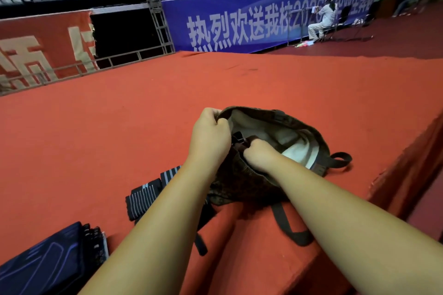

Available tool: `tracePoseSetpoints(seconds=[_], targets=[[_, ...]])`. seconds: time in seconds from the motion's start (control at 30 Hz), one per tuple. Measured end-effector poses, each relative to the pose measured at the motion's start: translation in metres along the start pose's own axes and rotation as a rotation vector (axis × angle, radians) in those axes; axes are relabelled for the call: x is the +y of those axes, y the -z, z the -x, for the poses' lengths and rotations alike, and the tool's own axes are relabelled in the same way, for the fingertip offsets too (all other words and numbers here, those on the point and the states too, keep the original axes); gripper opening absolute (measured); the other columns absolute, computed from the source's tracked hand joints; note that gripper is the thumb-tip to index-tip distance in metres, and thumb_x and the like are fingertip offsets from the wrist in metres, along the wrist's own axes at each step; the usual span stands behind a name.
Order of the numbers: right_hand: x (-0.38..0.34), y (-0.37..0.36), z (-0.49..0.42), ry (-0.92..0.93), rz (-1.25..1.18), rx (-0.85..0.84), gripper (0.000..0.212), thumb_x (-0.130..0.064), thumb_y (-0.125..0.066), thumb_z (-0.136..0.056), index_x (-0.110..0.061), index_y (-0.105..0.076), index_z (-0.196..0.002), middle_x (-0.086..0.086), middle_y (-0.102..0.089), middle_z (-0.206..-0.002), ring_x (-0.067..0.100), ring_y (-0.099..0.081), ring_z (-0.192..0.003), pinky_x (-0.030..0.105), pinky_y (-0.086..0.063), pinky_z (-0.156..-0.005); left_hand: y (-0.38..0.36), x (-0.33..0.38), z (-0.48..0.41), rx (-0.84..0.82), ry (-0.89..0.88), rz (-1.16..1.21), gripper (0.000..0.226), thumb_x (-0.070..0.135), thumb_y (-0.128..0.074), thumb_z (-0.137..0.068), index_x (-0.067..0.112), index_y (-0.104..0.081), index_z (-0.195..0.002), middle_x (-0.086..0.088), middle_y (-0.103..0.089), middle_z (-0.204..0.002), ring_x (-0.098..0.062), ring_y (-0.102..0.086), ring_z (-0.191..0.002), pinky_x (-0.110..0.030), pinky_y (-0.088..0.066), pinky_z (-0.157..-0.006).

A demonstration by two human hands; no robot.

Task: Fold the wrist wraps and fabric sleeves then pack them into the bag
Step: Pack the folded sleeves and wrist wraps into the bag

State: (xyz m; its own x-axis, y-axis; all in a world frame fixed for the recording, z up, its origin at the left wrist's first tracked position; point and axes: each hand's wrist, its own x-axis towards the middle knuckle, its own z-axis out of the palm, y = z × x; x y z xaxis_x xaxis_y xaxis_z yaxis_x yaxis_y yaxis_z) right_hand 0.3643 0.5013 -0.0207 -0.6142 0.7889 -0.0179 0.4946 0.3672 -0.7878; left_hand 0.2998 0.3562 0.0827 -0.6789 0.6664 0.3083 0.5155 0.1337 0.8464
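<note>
Fingers (212, 114) L+R round bag (242, 182) rim

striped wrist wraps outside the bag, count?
2 striped wrist wraps: one on the red carpet left of the bag, one just beyond it, nearer the bag. Forearm or bag may hide more.

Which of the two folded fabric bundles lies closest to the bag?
The black, white-striped bundle, right beside the brown bag. The dark blue patterned bundle sits farther off, at the lower left of the view.

Blue banner (239, 15) reads 热烈欢送我校
</note>
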Motion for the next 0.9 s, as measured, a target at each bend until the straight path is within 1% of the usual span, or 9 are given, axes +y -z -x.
tracePoseSetpoints(seconds=[0.23,0.33,0.43,0.53,0.6,0.7,0.77,0.8,0.9], targets=[[-0.005,-0.012,-0.032,-0.068,0.329,-0.236,0.066,-0.060,-0.042,-0.110,-0.026,-0.036,-0.166,0.009,-0.035,-0.172,0.034,-0.036,-0.155,0.045,-0.029,-0.126,0.005,-0.017,-0.006,0.039,-0.001,0.036,0.013,0.020,-0.053,-0.107,0.025,-0.064,-0.112,0.012,-0.068,-0.104,0.001,-0.061,-0.091,-0.019,-0.043,-0.065],[-0.006,-0.013,-0.029,-0.087,0.344,-0.212,0.068,-0.067,-0.035,-0.108,-0.030,-0.040,-0.164,0.007,-0.039,-0.169,0.035,-0.040,-0.151,0.051,-0.032,-0.124,0.004,-0.025,-0.006,0.053,-0.003,0.030,0.010,0.024,-0.057,-0.108,0.025,-0.063,-0.115,0.015,-0.066,-0.104,0.006,-0.059,-0.089,-0.015,-0.041,-0.066],[-0.008,-0.011,-0.021,-0.112,0.263,-0.175,0.062,-0.063,-0.040,-0.107,-0.022,-0.061,-0.149,0.009,-0.061,-0.149,0.034,-0.057,-0.132,0.047,-0.044,-0.115,0.002,-0.030,-0.004,0.057,0.009,-0.002,0.009,0.025,-0.059,-0.107,0.023,-0.062,-0.115,0.013,-0.065,-0.103,0.005,-0.057,-0.087,-0.016,-0.040,-0.064],[-0.012,0.000,0.005,-0.140,0.097,-0.072,0.032,-0.028,-0.050,-0.103,-0.009,-0.075,-0.111,0.012,-0.076,-0.111,0.031,-0.070,-0.099,0.038,-0.057,-0.086,0.001,-0.036,0.002,0.028,0.029,-0.046,0.016,0.029,-0.062,-0.107,0.020,-0.059,-0.119,0.010,-0.064,-0.105,0.001,-0.058,-0.087,-0.021,-0.041,-0.064],[-0.011,0.009,0.027,-0.156,0.032,-0.019,0.022,-0.017,-0.050,-0.096,-0.007,-0.069,-0.095,0.011,-0.072,-0.092,0.027,-0.065,-0.080,0.034,-0.048,-0.064,0.003,-0.039,0.009,0.011,0.043,-0.072,0.022,0.031,-0.065,-0.106,0.019,-0.057,-0.123,0.012,-0.060,-0.103,-0.001,-0.057,-0.087,-0.022,-0.041,-0.065],[-0.014,0.018,0.063,-0.183,-0.013,0.045,0.015,-0.006,-0.046,-0.087,-0.007,-0.061,-0.085,0.012,-0.063,-0.081,0.027,-0.054,-0.072,0.035,-0.039,-0.062,0.007,-0.044,0.022,-0.009,0.080,-0.096,0.030,0.031,-0.069,-0.104,0.015,-0.056,-0.127,0.006,-0.061,-0.112,-0.015,-0.059,-0.099,-0.028,-0.042,-0.081],[-0.018,0.018,0.088,-0.184,-0.092,0.087,0.028,0.001,-0.042,-0.082,-0.004,-0.068,-0.090,0.014,-0.068,-0.090,0.019,-0.036,-0.087,0.040,-0.046,-0.070,0.013,-0.048,0.034,-0.021,0.110,-0.114,0.032,0.029,-0.071,-0.103,0.014,-0.056,-0.127,0.004,-0.060,-0.114,-0.018,-0.058,-0.103,-0.030,-0.042,-0.085],[-0.022,0.018,0.101,-0.188,-0.143,0.109,0.041,0.003,-0.041,-0.084,-0.005,-0.076,-0.104,0.013,-0.075,-0.109,0.036,-0.057,-0.136,0.039,-0.051,-0.081,0.016,-0.049,0.040,-0.024,0.121,-0.127,0.032,0.029,-0.072,-0.102,0.014,-0.056,-0.127,0.005,-0.060,-0.114,-0.018,-0.059,-0.103,-0.029,-0.042,-0.084],[-0.041,0.013,0.141,-0.183,-0.273,0.190,0.055,0.001,-0.043,-0.091,-0.024,-0.078,-0.125,-0.002,-0.071,-0.134,0.024,-0.061,-0.131,0.029,-0.043,-0.095,0.031,-0.054,0.061,-0.017,0.142,-0.141,0.028,0.028,-0.073,-0.100,0.019,-0.055,-0.119,0.003,-0.066,-0.115,-0.018,-0.063,-0.100,-0.029,-0.043,-0.075]])
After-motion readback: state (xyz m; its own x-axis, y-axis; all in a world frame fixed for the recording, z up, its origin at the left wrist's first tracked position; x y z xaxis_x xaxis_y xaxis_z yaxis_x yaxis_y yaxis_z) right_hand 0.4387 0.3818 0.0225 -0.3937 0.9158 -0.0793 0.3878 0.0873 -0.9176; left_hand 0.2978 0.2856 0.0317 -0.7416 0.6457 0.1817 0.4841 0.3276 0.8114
